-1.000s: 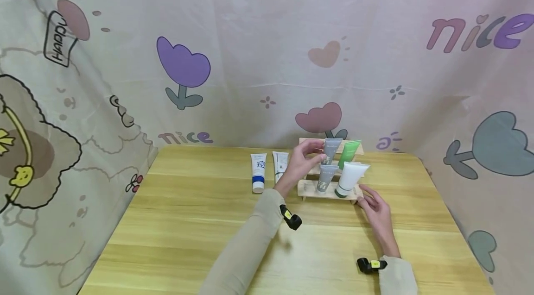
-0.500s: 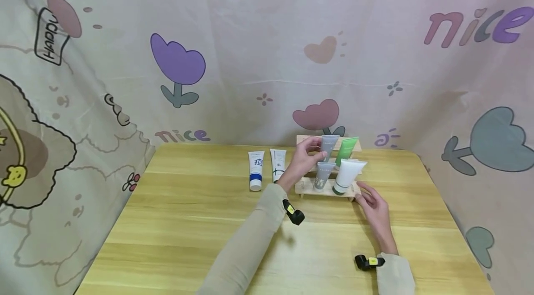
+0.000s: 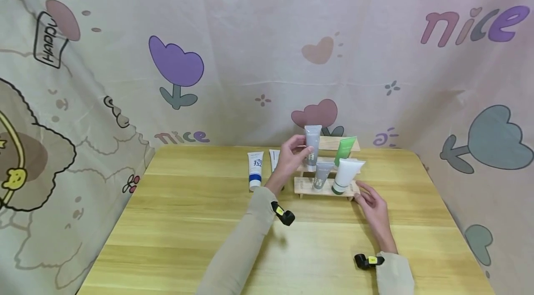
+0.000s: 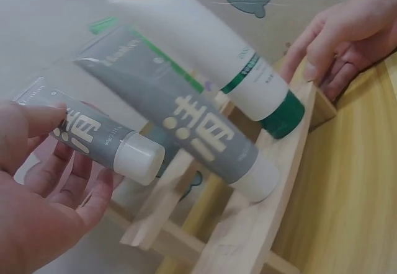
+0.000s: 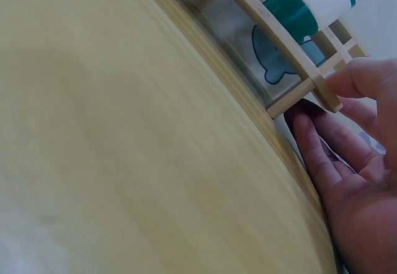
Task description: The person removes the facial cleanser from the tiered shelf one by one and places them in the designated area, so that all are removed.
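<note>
My left hand (image 3: 289, 160) pinches a grey tube (image 4: 93, 134) with a white cap between thumb and fingers, cap down, at the left end of the stepped wooden rack (image 3: 306, 185). On the front step stand a second grey tube (image 3: 322, 175) and, to its right, a white tube (image 3: 348, 175) with a dark green cap. Behind them a green tube (image 3: 345, 150) stands on the middle step. My right hand (image 3: 373, 207) grips the rack's front right corner, thumb against the step and fingers tucked below it in the right wrist view.
To the left, a white tube with a blue band (image 3: 256, 171) lies on the wooden table (image 3: 187, 221). Another white tube (image 3: 273, 160) lies beside it, partly hidden by my left hand. A printed curtain (image 3: 250, 54) hangs directly behind the table.
My left hand has drawn the grey tube leftward and slightly up, away from beside the green tube, and it is now more upright. The right hand stays at the rack's corner.
</note>
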Tool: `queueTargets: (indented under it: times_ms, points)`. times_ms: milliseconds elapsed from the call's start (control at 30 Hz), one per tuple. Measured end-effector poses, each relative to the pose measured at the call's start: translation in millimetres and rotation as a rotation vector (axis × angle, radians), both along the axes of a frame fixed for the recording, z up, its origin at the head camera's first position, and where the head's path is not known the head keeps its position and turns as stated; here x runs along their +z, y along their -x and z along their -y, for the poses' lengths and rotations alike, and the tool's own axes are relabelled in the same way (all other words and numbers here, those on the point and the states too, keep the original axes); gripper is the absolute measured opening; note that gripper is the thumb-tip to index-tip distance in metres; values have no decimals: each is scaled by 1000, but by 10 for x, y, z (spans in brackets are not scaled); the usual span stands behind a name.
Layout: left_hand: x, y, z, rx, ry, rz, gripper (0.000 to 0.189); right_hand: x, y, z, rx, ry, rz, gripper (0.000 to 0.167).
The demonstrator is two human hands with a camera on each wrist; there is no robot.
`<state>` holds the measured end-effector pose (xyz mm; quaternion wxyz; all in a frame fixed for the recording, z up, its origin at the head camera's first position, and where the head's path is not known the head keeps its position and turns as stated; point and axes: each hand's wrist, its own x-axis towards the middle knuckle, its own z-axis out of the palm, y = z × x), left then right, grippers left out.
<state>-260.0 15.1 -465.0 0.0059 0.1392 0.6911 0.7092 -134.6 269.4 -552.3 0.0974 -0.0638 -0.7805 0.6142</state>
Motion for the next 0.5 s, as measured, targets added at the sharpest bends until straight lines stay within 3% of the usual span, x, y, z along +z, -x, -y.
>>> queueTargets:
  times_ms: [267, 500]
  points:
    - [101, -54, 224, 28, -75, 43, 33, -238, 114, -67, -16, -35, -10, 44]
    - [152, -117, 366, 53, -122, 103, 35, -175, 82, -58, -20, -7, 1, 43]
